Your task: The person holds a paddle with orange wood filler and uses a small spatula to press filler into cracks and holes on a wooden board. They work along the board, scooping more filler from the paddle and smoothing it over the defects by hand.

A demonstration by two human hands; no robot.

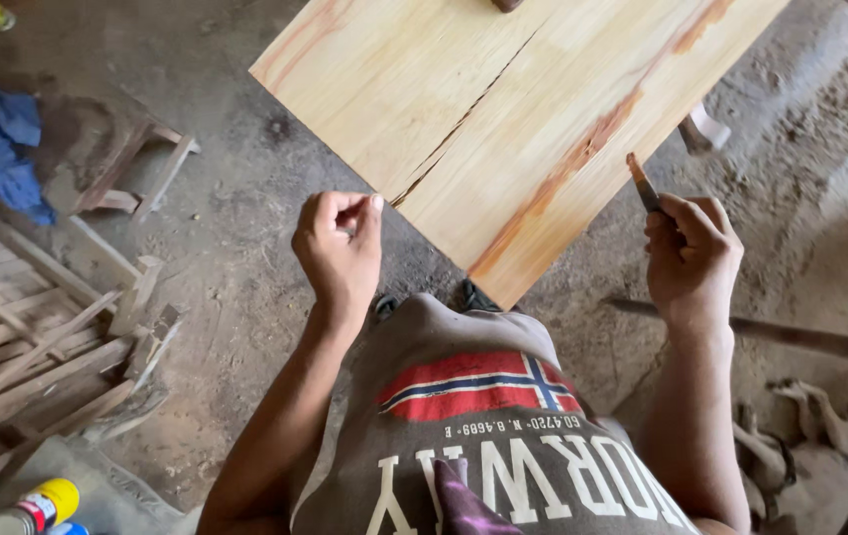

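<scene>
A pale wooden board (503,89) with a long crack down its middle and reddish streaks lies tilted ahead of me. My left hand (338,248) hovers at the board's near corner by the crack's end, fingertips pinched together; whether something small sits between them I cannot tell. My right hand (691,260) is closed around a thin flat tool (642,181) with a brownish tip, held just off the board's right edge and pointing up toward it. My grey printed shirt (488,436) fills the lower middle.
Dusty dirt floor (245,218) all around. Slatted wooden frames (37,337) and a small wooden stool frame (136,173) lie at left, with a blue cloth (2,149). A yellow-capped spray can (32,507) sits at bottom left. A long dark stick (820,342) lies at right.
</scene>
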